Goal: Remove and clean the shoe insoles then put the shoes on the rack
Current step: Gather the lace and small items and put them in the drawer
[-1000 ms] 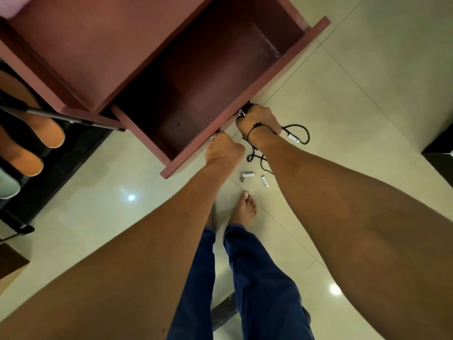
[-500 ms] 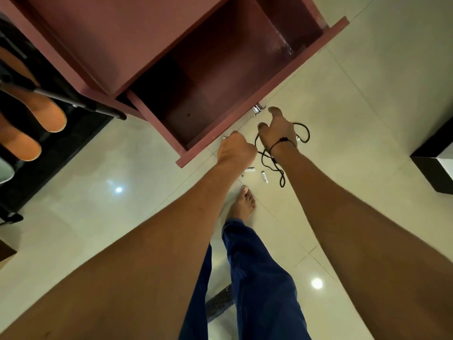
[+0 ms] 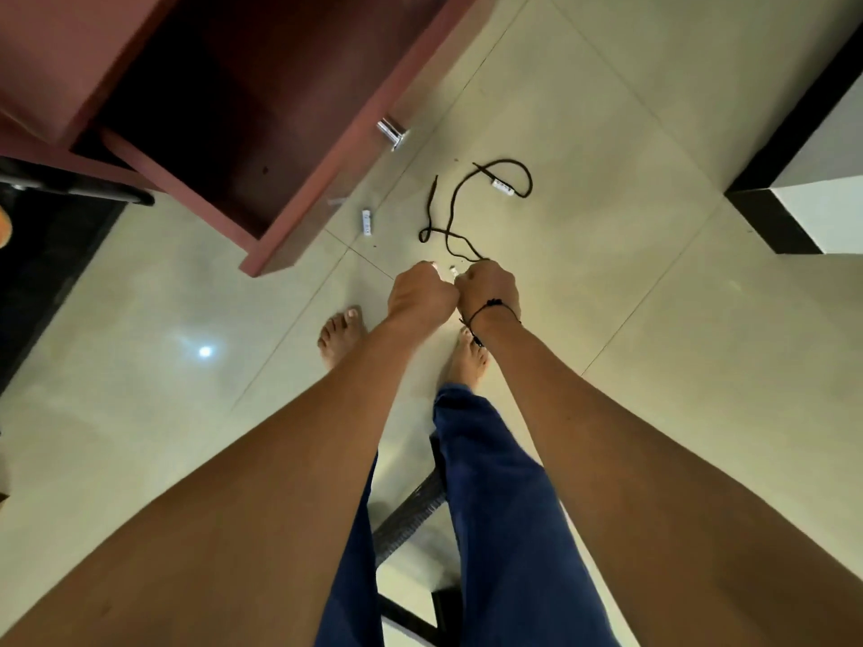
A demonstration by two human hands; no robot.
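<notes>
- My left hand (image 3: 422, 291) and right hand (image 3: 488, 289) are down at the floor (image 3: 607, 319), knuckles touching, both with fingers curled. I judge they are picking up the small white bits by my feet; one shows between them, but whether either hand has hold of it I cannot tell.
- The dark lace (image 3: 460, 212) lies loose on the tiles just past my right hand. Its near end runs up to that hand; gripped or only touching, I cannot tell.
- Two more white pieces lie apart, one (image 3: 367, 221) by the drawer (image 3: 327, 147), one (image 3: 503, 188) inside the lace's loop.
- The drawer stands open, likely to take these bits.
- No shoes or insoles are in view now; only an orange sliver at the left edge.
- A second ago both hands were up at the drawer front. They have since dropped to the floor, and the rack with its insoles has slid out of view.
</notes>
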